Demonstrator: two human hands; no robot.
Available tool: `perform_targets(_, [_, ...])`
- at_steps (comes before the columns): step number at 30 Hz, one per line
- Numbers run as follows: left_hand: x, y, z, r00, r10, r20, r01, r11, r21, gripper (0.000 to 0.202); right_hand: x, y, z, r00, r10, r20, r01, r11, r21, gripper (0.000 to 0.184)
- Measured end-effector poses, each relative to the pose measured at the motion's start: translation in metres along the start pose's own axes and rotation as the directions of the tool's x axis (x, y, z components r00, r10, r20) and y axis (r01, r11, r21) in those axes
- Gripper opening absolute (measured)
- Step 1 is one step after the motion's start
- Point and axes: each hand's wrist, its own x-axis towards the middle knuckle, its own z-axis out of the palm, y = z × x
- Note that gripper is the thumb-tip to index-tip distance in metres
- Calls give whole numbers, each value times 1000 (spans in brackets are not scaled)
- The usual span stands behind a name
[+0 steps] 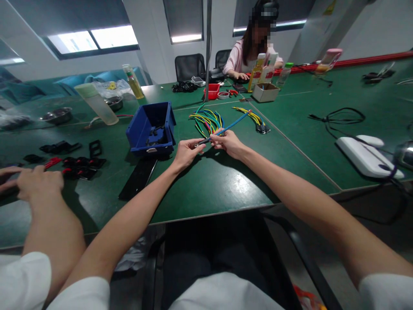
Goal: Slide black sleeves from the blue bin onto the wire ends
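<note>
Both hands meet over the green table, holding one blue wire point(237, 122) between them. My right hand point(228, 142) pinches the wire near its dark end, while its other end points up and right. My left hand point(189, 153) is closed on the dark sleeve point(204, 141) at the wire's near end; its exact form is too small to make out. Just beyond my hands lies a loose bundle of green, yellow and blue wires point(206, 119). To its right rests a smaller bundle of wires with dark ends point(254, 118).
A blue bin point(137, 129) with small black parts stands left of my hands, a black phone point(138, 178) before it. A co-worker's hand point(40, 183) is at far left by black and red parts point(84, 165). Another person sits opposite. A white device point(368, 157) lies right.
</note>
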Motion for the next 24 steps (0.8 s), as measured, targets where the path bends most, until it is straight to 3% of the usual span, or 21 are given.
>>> perform_targets(6, [0,0,0,1000,25,-2,-25,1000,2,44,-1,-2,2,998,14,60,-16,999,36,37])
perform_targets(14, [0,2,2,1000,13,-9,-14,998,-56,44,-3,-3,5,998,14,56,-17,998,54,36])
perform_targets(24, [1,-1,1,999,32,-37,-33,999,-13,41,-3,-4,4,998,-22,52,20,999,45,35])
